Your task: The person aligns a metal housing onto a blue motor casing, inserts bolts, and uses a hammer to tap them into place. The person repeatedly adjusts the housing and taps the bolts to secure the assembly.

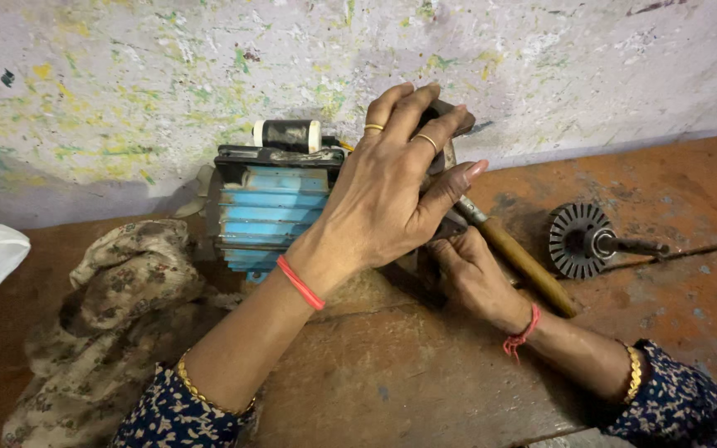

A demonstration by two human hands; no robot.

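Blue finned motor (271,211) lies on the worn wooden bench (425,373) against the wall, shaft axis running left-right. Left hand (387,182) clasps its right end; right hand (475,278) grips beneath. Hammer (516,257), rotor (582,241), cloth (118,307) flank it.

Blue motor (271,211) ribbed painted metal; hammer handle (529,265) smooth wood; bench (425,373) rough, rusty-brown; cloth (118,307) printed fabric.

— Where does the single head view look from?
— From above, close in, angled down and forward over the bench (425,390).
— Facing what?
— The paint-flecked wall (168,75) behind the bench.
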